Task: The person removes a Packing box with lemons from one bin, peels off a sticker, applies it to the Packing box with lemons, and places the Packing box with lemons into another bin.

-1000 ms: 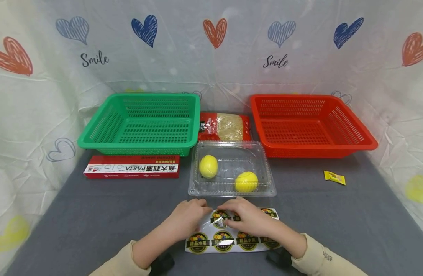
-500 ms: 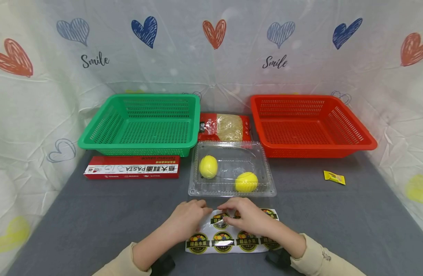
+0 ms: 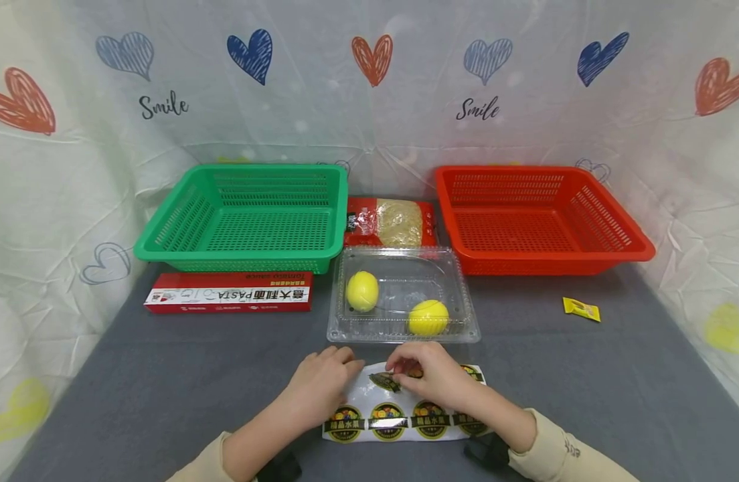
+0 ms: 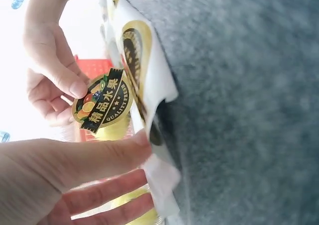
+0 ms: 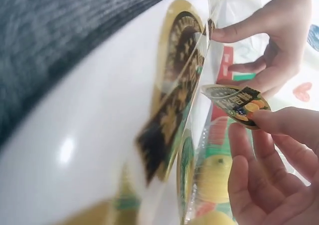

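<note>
A round black-and-gold fruit sticker (image 4: 103,101) is pinched between the thumb and fingers of my right hand (image 3: 432,373). It stands lifted from the sticker sheet (image 3: 357,395), one side curving in the right wrist view. My left hand (image 3: 322,383) grips the sheet's upper left edge, its thumb (image 4: 117,153) on the printed face and the other fingers around the edge. Several more stickers lie on the white sheet in rows. Just beyond both hands sits a clear plastic box (image 3: 399,266) with two yellow lemon-like fruits (image 3: 362,292) inside.
A green basket (image 3: 239,256) stands back left and a red basket (image 3: 550,257) back right. Between them lies a red bag of dried noodles (image 3: 399,223). A red pasta box (image 3: 227,292) is in front of the green basket; a small yellow packet (image 3: 582,309) lies at right.
The sticker at the sheet's upper left has come up from the sheet in my right hand's pinch and tilted. My left hand has shifted slightly left, still at the sheet's edge.
</note>
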Available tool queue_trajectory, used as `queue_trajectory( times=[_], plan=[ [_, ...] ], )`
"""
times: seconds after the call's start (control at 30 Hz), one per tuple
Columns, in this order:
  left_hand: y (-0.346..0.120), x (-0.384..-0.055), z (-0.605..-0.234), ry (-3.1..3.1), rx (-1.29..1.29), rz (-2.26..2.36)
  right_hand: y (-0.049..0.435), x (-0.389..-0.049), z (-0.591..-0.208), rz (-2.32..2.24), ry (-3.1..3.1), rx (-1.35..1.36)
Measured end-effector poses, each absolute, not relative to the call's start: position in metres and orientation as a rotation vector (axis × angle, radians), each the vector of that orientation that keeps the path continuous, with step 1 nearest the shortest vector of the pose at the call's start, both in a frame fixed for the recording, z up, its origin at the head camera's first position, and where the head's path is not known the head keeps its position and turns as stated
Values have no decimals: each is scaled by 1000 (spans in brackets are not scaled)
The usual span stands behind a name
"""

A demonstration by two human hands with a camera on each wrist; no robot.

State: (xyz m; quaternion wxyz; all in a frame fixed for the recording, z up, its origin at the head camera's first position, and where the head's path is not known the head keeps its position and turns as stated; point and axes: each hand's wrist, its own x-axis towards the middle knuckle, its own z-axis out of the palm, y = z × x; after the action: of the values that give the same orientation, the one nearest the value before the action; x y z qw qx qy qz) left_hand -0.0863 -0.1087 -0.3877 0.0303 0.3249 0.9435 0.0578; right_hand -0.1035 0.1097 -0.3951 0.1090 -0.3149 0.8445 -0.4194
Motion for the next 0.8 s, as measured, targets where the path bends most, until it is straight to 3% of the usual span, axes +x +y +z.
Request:
queue_trajectory(
  times=[0.8],
  plan=[
    [-97,-86,-380,2630,620,1561,116,-103,-374,-1447,2605,-934]
  ],
)
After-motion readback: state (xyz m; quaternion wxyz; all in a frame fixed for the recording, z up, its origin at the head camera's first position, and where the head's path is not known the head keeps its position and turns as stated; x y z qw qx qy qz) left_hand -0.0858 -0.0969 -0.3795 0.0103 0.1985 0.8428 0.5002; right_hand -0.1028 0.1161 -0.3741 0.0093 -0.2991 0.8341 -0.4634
